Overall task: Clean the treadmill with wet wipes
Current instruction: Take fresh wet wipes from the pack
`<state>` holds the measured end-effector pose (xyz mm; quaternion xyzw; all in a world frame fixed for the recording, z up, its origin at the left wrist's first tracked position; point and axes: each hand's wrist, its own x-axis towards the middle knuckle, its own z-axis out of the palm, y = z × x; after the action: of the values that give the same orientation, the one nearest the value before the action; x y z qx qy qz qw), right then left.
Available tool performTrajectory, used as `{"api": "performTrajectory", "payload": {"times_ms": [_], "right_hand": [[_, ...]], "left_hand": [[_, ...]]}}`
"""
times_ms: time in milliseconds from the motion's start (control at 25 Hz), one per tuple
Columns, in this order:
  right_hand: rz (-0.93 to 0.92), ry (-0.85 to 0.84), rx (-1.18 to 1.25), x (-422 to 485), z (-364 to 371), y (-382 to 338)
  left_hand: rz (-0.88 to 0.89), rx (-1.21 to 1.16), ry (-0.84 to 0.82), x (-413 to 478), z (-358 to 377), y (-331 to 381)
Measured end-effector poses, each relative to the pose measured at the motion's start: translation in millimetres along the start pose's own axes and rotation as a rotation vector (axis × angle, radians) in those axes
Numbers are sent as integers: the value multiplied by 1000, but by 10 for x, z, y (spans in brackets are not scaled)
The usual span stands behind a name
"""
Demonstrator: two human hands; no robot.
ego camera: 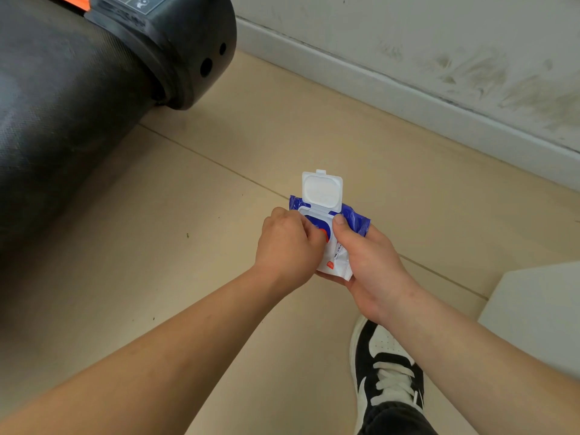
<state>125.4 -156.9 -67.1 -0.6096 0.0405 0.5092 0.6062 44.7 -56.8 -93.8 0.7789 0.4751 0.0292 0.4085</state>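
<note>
A blue and white pack of wet wipes (356,219) is held over the floor, its white flip lid (322,191) standing open. My right hand (370,265) cradles the pack from below, thumb pressed on its top. My left hand (287,249) has its curled fingers at the pack's opening; whether they pinch a wipe is hidden. The black treadmill (62,105) fills the upper left, its belt end and round end cap (188,48) close by.
Beige tiled floor (219,183) lies under my hands. A scuffed white wall with baseboard (408,98) runs along the upper right. My black and white sneaker (386,372) stands at the bottom, and a pale grey object's corner (539,312) is at the right.
</note>
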Motion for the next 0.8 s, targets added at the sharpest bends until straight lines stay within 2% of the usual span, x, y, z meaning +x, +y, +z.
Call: {"api": "performTrajectory", "payload": {"times_ms": [240,480,680,800], "right_hand": [[-20,25,-13,-2,-14,43],[-70,29,-79,11,-2,60],[-21,-30,-28,-12,14,80],[37,-30,23,50,-48,55]], "left_hand": [[39,34,-44,14,-99,-46],[-185,-331,-51,-48,-115,50],[-132,-208,-45,-69,-75,16],[-169,-251,-75,-52,-115,22]]}}
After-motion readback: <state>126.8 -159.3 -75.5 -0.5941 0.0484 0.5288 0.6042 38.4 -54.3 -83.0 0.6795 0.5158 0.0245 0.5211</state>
